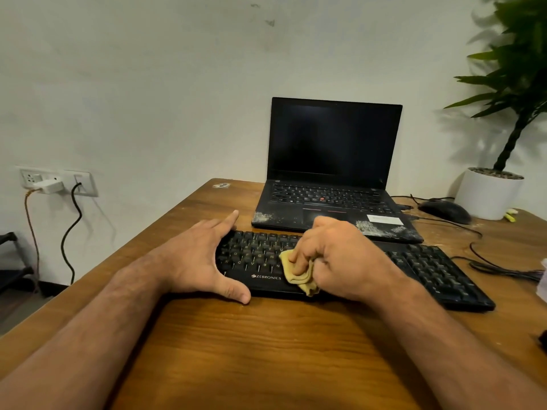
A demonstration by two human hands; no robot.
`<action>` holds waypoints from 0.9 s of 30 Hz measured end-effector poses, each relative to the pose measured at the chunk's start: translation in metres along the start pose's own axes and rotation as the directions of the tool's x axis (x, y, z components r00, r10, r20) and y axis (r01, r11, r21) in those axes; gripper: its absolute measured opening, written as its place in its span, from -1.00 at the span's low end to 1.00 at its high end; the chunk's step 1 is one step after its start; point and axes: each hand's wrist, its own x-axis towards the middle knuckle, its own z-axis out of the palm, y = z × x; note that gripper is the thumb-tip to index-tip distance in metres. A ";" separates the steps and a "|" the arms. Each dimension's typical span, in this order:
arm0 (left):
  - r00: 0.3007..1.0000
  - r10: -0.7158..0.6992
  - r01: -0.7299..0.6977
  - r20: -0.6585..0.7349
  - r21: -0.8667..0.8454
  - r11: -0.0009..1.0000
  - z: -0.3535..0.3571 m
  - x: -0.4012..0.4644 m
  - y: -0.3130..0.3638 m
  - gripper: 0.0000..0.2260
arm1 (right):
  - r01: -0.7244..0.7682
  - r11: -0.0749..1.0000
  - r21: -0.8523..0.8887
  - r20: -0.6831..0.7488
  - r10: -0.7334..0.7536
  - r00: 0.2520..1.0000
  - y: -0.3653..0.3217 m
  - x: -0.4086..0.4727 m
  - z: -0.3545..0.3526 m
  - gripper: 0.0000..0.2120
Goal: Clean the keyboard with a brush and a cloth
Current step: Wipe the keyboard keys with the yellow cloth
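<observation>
A black keyboard [426,267] lies across the wooden table [266,350], in front of a laptop. My left hand [195,258] clasps the keyboard's left end, fingers along its far edge and thumb against its near edge. My right hand [337,258] grips a bunched yellow cloth [299,276] and presses it onto the keys near the keyboard's middle. My right hand hides the middle keys. No brush is in view.
An open black laptop [331,173] with dusty palm rests stands just behind the keyboard. A black mouse [444,211] and cables lie at the right, beside a white pot with a plant [488,193]. A wall socket with a charger [50,183] is at the left.
</observation>
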 end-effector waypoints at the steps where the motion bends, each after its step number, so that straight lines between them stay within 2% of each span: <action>1: 1.000 -0.001 0.001 0.003 -0.002 1.000 0.000 0.000 0.000 0.34 | 0.003 1.000 -0.005 -0.003 -0.003 1.000 -0.003 0.000 0.001 -0.60; 6: 1.000 -0.009 0.009 0.016 0.020 1.000 -0.001 0.001 -0.001 0.34 | 0.086 0.996 -0.013 0.117 -0.084 0.990 -0.030 0.014 0.013 -0.45; 8: 1.000 -0.005 0.004 0.014 0.026 1.000 0.000 0.000 -0.001 0.33 | 0.000 0.998 -0.067 0.080 0.005 0.997 -0.023 0.022 0.016 -0.42; 10: 1.000 -0.009 0.009 0.017 0.022 1.000 -0.001 0.000 0.000 0.33 | -0.176 0.979 -0.105 -0.003 0.177 0.984 -0.013 0.026 0.012 -0.41; 12: 1.000 -0.017 0.017 0.023 0.014 1.000 -0.002 0.000 0.001 0.32 | -0.234 0.964 -0.128 -0.043 0.231 0.972 -0.010 0.024 0.010 -0.45; 17: 0.999 0.031 -0.032 0.008 0.126 0.992 -0.002 0.001 0.003 0.31 | 0.014 1.000 -0.012 0.154 -0.012 0.988 -0.025 0.011 0.013 -0.46; 19: 0.999 0.049 -0.051 0.015 0.160 0.986 -0.002 0.001 0.006 0.32 | -0.016 0.999 -0.037 0.089 0.020 0.996 -0.018 0.014 0.017 -0.52; 23: 0.997 0.074 -0.076 0.013 0.209 0.975 0.001 0.005 0.010 0.33 | -0.311 0.928 -0.207 -0.111 0.294 0.949 -0.002 0.027 0.015 -0.74; 25: 0.997 0.071 -0.072 0.014 0.219 0.973 0.002 0.006 0.011 0.33 | -0.346 0.915 -0.207 -0.206 0.305 0.930 0.000 0.030 0.013 -0.86; 27: 0.997 0.073 -0.076 0.020 0.227 0.971 0.002 0.007 0.014 0.32 | -0.317 0.920 -0.229 -0.219 0.269 0.938 -0.004 0.030 0.014 -0.80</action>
